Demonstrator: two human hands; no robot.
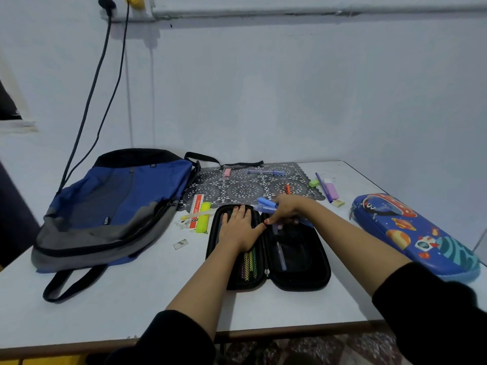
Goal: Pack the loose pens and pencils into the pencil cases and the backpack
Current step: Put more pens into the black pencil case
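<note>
On the worktop (pixel 131 299) a black case (pixel 297 280) lies open: its left half holds coloured pencils (pixel 249 262) under mesh, with the left hand (pixel 238 227) pressed flat on it, fingers straight, and its right half holds one pen (pixel 280 255). The right hand (pixel 286 210) curls round blue pens (pixel 266 204) at that half's far end. A backpack (pixel 113 206) lies flat to the left, a blue case (pixel 411 233) zipped to the right, and another pen (pixel 266 172) lies loose on the mat (pixel 245 189) behind.

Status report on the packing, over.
Left hand flat on open black case. Right hand grips blue pens over it. Orange pen loose on mat. Nothing blocking.
</note>
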